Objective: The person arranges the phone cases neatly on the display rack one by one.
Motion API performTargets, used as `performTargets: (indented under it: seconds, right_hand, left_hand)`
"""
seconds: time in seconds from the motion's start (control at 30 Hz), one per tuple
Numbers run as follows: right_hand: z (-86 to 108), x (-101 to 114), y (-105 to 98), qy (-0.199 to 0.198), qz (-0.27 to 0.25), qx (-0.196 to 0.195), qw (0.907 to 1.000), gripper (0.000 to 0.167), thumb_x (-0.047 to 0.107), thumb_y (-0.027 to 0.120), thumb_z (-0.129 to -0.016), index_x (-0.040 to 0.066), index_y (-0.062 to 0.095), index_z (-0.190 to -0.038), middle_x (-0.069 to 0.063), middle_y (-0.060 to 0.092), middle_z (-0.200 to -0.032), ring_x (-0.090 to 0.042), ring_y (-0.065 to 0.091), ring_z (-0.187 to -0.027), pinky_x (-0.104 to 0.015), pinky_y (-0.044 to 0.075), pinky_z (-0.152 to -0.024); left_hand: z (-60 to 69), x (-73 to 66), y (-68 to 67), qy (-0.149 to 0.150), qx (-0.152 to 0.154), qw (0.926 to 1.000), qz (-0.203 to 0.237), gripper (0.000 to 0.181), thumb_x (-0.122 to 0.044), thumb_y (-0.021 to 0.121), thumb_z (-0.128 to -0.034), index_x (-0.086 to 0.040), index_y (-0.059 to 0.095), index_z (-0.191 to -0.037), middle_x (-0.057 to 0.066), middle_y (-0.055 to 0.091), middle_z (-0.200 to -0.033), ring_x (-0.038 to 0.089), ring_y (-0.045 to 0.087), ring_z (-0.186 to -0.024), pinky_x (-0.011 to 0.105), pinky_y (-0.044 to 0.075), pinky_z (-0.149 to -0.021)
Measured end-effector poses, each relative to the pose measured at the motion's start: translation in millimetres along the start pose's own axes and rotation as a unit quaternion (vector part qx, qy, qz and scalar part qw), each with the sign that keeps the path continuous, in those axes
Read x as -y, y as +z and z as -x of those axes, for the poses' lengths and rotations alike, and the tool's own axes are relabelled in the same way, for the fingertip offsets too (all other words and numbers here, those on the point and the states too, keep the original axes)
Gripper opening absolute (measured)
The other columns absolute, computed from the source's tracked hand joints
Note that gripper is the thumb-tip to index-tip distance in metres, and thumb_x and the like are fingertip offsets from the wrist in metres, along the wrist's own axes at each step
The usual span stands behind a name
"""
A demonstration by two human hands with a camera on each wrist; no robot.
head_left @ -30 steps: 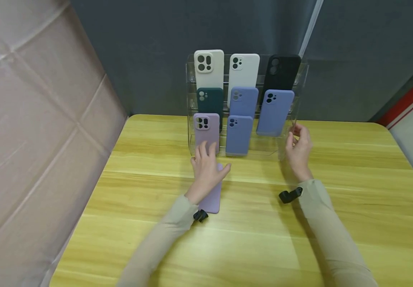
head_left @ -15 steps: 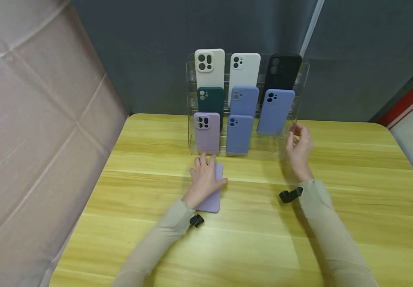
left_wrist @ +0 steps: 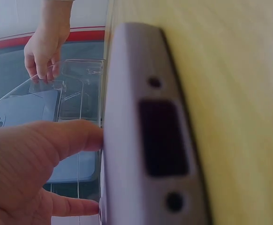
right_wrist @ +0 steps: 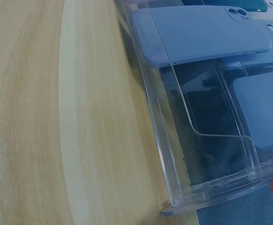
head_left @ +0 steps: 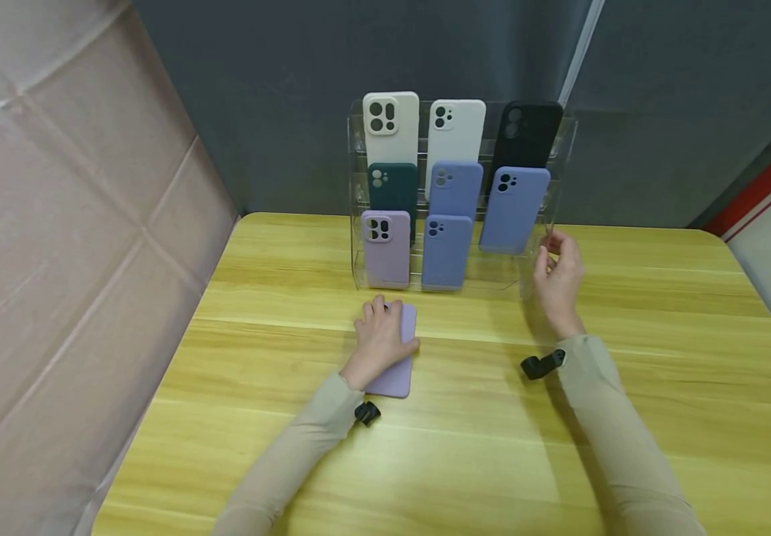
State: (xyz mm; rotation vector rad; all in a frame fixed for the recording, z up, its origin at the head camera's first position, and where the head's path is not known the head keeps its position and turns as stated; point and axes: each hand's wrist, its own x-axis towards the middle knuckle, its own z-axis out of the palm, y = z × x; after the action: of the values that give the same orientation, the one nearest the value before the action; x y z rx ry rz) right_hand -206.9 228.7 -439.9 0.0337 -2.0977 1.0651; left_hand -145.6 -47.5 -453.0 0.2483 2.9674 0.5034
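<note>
My left hand (head_left: 379,339) spans a lavender phone case (head_left: 394,381) lying flat on the table, thumb by its right edge and fingers over its far end. In the left wrist view the thumb and a finger meet the case (left_wrist: 122,122), whose near end has a dark port cutout. With my right hand (head_left: 560,283) I hold the right side panel of a clear display stand (right_wrist: 211,161); only a bit of that hand shows in the right wrist view. A lavender case (head_left: 387,253) and a blue case (head_left: 447,257) stand in the lowest tier.
Higher tiers hold a dark green case (head_left: 392,186), two more blue ones, two white ones and a black case (head_left: 533,138). Behind the stand rises a dark grey partition (head_left: 278,126). A pale padded wall (head_left: 91,223) borders the wooden table (head_left: 479,447) at left.
My left hand has drawn back from the stand's lowest tier onto the lying lavender case, and its thumb has come in toward the case's edge. The right hand stays at the stand.
</note>
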Motion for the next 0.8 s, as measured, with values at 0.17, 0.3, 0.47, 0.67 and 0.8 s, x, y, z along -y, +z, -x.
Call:
performTargets:
  seconds: [0.17,0.3,0.47,0.67,0.8]
  right_hand:
    - [0.4,0.5,0.1,0.007,-0.002,-0.001,1.0,0.024,-0.001,0.049,-0.092,-0.013,0.055,-0.112,-0.027,0.057,-0.102,-0.035,0.06,-0.093,-0.001,0.037,-0.074]
    - [0.6,0.4,-0.3,0.009,0.003,0.003,1.0,0.024,0.0,0.049,-0.093,-0.012,0.055,-0.113,-0.027,0.057,-0.103,-0.034,0.06,-0.094,-0.001,0.037,-0.074]
    - [-0.2,1.4,-0.5,0.007,0.005,0.002,1.0,0.024,0.0,0.05,-0.092,-0.012,0.055,-0.113,-0.027,0.057,-0.103,-0.035,0.061,-0.093,0.0,0.036,-0.074]
    - [-0.6,1.4,-0.3,-0.004,0.018,0.001,0.9998,0.023,0.0,0.049,-0.093,-0.013,0.055,-0.111,-0.027,0.058,-0.101,-0.035,0.061,-0.092,-0.001,0.038,-0.074]
    - [-0.3,1.1,-0.1,-0.003,0.01,-0.003,0.9999,0.023,0.0,0.049,-0.092,-0.014,0.055,-0.11,-0.027,0.058,-0.101,-0.036,0.06,-0.091,0.0,0.036,-0.073]
  left_hand:
    - [-1.1,0.8,1.5,-0.001,0.001,1.0,0.006,0.073,-0.039,0.074,-0.0727,-0.003,0.048,-0.131,0.021,0.04,-0.126,0.036,0.036,-0.112,0.049,0.041,-0.081]
    - [-2.5,0.5,1.9,-0.001,-0.003,0.9999,0.013,0.069,-0.037,0.076,-0.0706,-0.003,0.05,-0.125,0.021,0.042,-0.121,0.036,0.037,-0.108,0.047,0.042,-0.077]
    - [-4.2,0.3,2.1,-0.001,-0.004,0.9999,0.014,0.069,-0.037,0.078,-0.068,-0.004,0.051,-0.122,0.021,0.043,-0.119,0.036,0.037,-0.107,0.046,0.043,-0.075]
    - [-5.0,1.2,1.3,0.003,-0.008,0.9997,0.025,0.074,-0.037,0.079,-0.0668,-0.006,0.05,-0.127,0.021,0.041,-0.126,0.036,0.036,-0.11,0.047,0.043,-0.077]
    - [-5.2,-0.7,-1.6,0.014,-0.024,0.9987,0.042,0.078,-0.035,0.079,-0.0651,-0.007,0.048,-0.131,0.02,0.039,-0.131,0.035,0.036,-0.11,0.047,0.043,-0.078]
